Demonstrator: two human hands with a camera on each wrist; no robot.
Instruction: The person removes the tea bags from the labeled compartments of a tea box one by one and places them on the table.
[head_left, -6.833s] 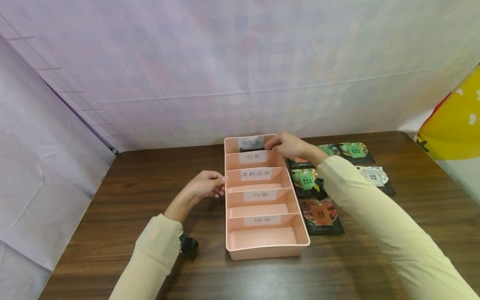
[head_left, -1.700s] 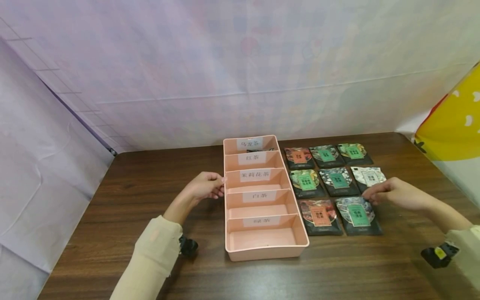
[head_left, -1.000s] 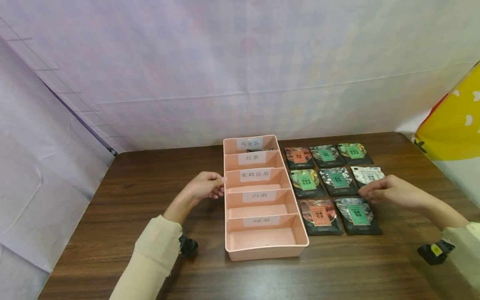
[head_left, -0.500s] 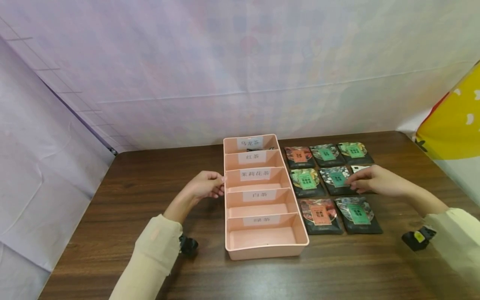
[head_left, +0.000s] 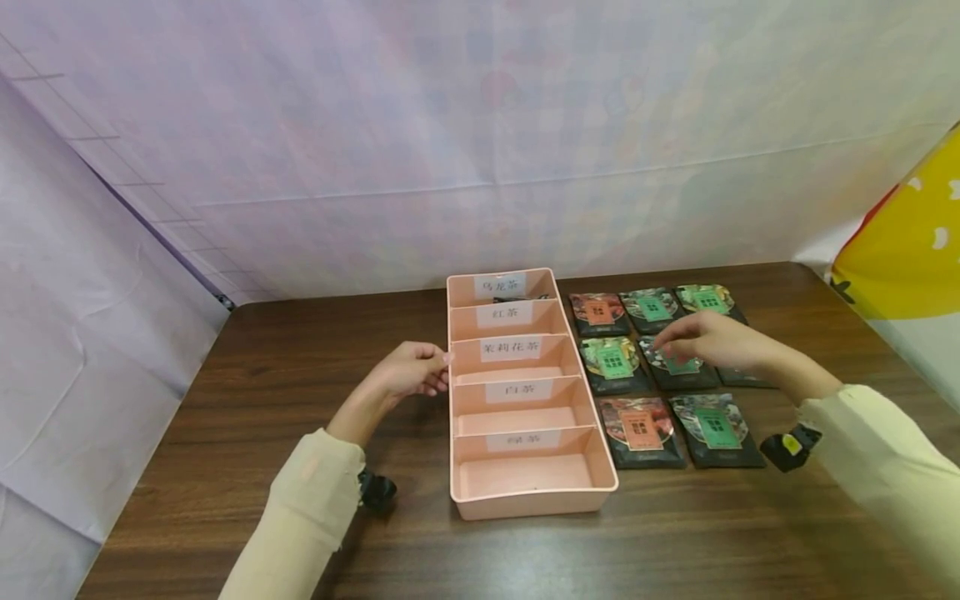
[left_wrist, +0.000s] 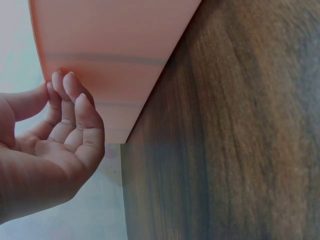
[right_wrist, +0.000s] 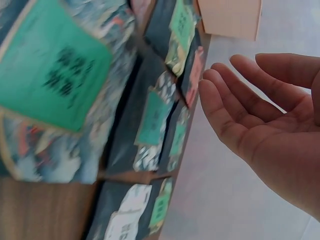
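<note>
My left hand (head_left: 408, 367) pinches the left rim of a pink divided storage box (head_left: 534, 504); in the left wrist view its fingertips lie at the box's outer wall (left_wrist: 115, 30). Paper labels with Chinese tea names mark the compartments. A dark packet (head_left: 521, 298) shows in the farthest one. My right hand (head_left: 716, 340) hovers over the middle row of tea packets, fingers loosely bent and nothing in them. Below its fingertips lies a dark packet with a teal label (head_left: 686, 379). The white-topped packet (right_wrist: 131, 215) to its right is mostly covered by the hand in the head view.
Tea packets lie in rows right of the box: red-labelled ones (head_left: 641, 432) (head_left: 597, 313), green-labelled ones (head_left: 613, 365) (head_left: 716, 429) and more at the back. A wooden table (head_left: 300, 333) carries everything. A pale cloth (head_left: 337, 125) hangs behind it.
Several seconds ago my right hand was at the box's farthest compartment. It then stood over the packets at the right, and has since moved left and farther back. My left hand stays put.
</note>
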